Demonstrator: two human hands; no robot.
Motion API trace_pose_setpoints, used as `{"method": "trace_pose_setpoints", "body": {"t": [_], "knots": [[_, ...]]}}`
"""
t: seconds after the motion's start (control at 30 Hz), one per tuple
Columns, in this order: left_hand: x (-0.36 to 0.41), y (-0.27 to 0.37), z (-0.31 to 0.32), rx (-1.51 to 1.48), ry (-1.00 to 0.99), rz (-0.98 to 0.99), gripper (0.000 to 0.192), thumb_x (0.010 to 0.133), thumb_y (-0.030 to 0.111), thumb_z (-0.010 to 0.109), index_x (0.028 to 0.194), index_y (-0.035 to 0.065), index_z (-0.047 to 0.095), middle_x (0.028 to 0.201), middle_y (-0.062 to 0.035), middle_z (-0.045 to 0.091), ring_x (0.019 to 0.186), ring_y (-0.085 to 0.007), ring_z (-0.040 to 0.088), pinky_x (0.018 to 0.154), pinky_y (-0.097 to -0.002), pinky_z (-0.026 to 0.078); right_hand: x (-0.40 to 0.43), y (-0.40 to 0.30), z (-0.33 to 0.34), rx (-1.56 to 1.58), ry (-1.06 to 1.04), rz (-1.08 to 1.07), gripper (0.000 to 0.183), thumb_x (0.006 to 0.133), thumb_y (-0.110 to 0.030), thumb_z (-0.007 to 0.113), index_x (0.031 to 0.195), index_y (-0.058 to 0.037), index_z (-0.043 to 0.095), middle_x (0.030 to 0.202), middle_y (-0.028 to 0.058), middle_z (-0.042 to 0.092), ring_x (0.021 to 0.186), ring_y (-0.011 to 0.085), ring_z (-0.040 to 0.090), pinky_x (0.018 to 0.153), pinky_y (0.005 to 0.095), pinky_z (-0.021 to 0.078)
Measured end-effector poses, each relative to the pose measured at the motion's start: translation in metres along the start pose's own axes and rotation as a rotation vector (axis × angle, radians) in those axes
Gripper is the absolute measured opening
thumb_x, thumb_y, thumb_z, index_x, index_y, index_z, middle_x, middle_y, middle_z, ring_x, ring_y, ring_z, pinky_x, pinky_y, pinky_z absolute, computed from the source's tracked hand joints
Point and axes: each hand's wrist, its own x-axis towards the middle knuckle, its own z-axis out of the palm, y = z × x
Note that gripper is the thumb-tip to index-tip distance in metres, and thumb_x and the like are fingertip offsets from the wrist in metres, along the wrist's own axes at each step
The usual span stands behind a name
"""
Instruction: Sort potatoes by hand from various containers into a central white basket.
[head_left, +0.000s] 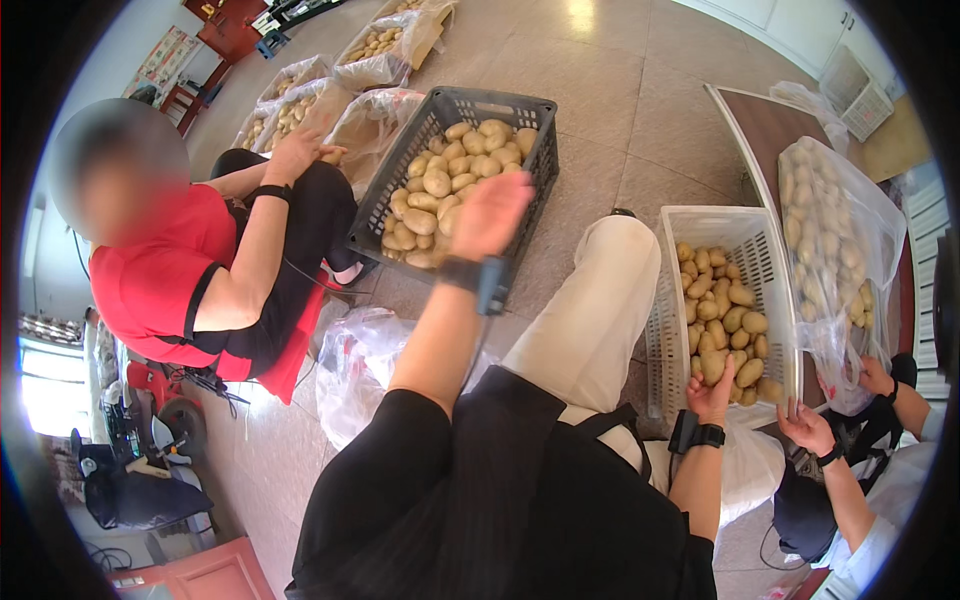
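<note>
My left hand, blurred, reaches over the black plastic crate, which is heaped with potatoes. Its fingers look extended and close together; whether anything lies under the palm is hard to see. At the near end of the white plastic crate, my right hand holds a large potato, its fingers and thumb around the lower part. Smaller potatoes fill much of that crate.
At left sits a person in red, hands near a potato. Lined boxes of potatoes stand beyond. At right, another person's hand is near the white crate. A clear bag of potatoes rests on a brown surface. Crumpled plastic lies on the floor.
</note>
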Motion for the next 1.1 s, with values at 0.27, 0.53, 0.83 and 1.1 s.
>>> {"method": "trace_pose_setpoints", "body": {"t": [0.27, 0.53, 0.83, 1.1], "knots": [[-0.081, -0.171, 0.158, 0.254, -0.247, -0.764, 0.028, 0.091, 0.032, 0.052, 0.108, 0.0095, 0.048, 0.097, -0.0058, 0.058, 0.096, -0.0184, 0.056, 0.088, -0.037, 0.045, -0.059, -0.018, 0.065, -0.122, 0.067, -0.515, 0.033, 0.09, -0.04, 0.047, 0.101, -0.0094, 0.053, 0.072, -0.0006, 0.052, 0.054, 0.0108, 0.045, 0.045, 0.0214, 0.0349], [-0.076, -0.181, 0.151, -0.071, -0.192, -0.868, 0.025, 0.091, 0.033, 0.05, 0.097, 0.0097, 0.049, 0.088, -0.0058, 0.058, 0.082, -0.0205, 0.059, 0.071, -0.0369, 0.05, -0.102, -0.019, 0.104, -0.681, -0.066, -1.139, 0.036, 0.095, -0.019, 0.042, 0.128, -0.0049, 0.041, 0.063, -0.0035, 0.044, 0.052, 0.003, 0.035, 0.047, 0.0167, 0.0287], [0.012, -0.023, 0.042, -0.171, 0.109, -0.153, 0.035, 0.088, 0.035, 0.055, 0.103, 0.0032, 0.05, 0.099, -0.0123, 0.057, 0.092, -0.0261, 0.056, 0.079, -0.0381, 0.05, -0.053, -0.005, 0.041, -0.612, 0.138, -0.651, 0.036, 0.095, -0.031, 0.043, 0.118, -0.0042, 0.048, 0.064, 0.0007, 0.05, 0.05, 0.0057, 0.043, 0.046, 0.0184, 0.0342], [0.04, 0.062, -0.094, -0.318, 0.556, 0.318, 0.032, 0.085, 0.017, 0.062, 0.111, 0.0031, 0.05, 0.107, -0.0108, 0.055, 0.099, -0.0266, 0.053, 0.086, -0.0431, 0.05, -0.036, 0.003, 0.016, -0.626, 0.126, -0.533, 0.037, 0.094, -0.036, 0.043, 0.113, -0.0056, 0.052, 0.066, 0.0025, 0.054, 0.051, 0.0073, 0.047, 0.047, 0.0207, 0.0382]]}}
